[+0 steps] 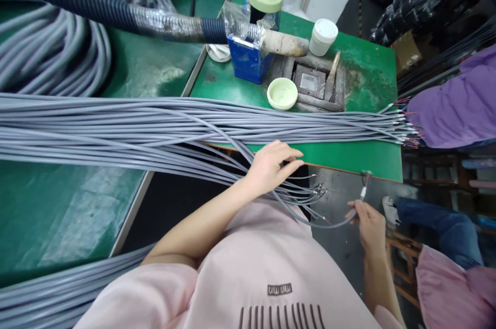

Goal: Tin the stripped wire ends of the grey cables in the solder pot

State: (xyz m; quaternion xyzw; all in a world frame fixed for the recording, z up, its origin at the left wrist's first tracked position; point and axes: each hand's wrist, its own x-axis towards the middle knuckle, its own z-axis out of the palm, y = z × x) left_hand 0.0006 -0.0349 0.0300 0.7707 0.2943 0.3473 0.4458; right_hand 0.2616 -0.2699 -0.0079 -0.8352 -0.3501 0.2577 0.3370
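right hand (370, 223) pinches a grey cable (333, 225), can't tell if left hand (273, 166) grips anything. probably light and bendy, so hold behind those fragile-looking wires (367, 179).

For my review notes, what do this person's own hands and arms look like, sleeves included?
The left hand and right hand show no gloves or watch. The forearms are bare below the pale pink sleeves of a shirt with a dark label and dark stripes.
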